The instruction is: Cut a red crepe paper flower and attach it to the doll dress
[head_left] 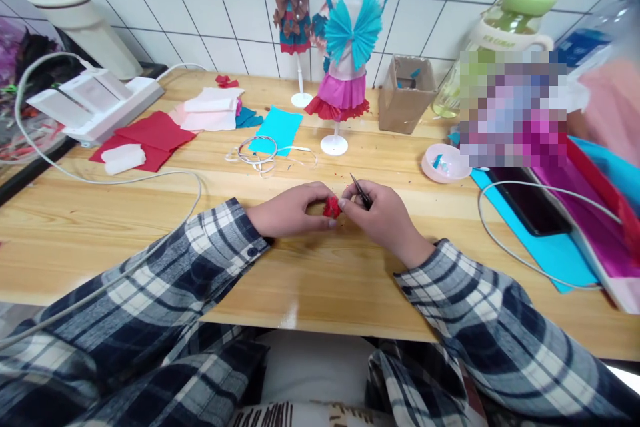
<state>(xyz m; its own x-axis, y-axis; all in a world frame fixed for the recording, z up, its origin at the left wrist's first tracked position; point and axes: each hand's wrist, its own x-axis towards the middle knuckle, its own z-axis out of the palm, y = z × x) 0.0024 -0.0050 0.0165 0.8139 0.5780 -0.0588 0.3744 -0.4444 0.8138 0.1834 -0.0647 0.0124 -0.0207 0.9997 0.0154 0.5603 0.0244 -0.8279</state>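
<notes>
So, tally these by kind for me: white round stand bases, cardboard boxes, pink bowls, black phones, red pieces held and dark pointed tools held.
White round stand bases: 2
Cardboard box: 1
Pink bowl: 1
Black phone: 1
Red piece: 1
Dark pointed tool: 1
Total: 7

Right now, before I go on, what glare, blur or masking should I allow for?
Head view, front: pale glare on the wooden table; head view, right side: the blue-labelled bottle looks blurred, and a mosaic patch hides what lies behind it; head view, centre: the red piece in the left hand is too small for fine detail.
</notes>
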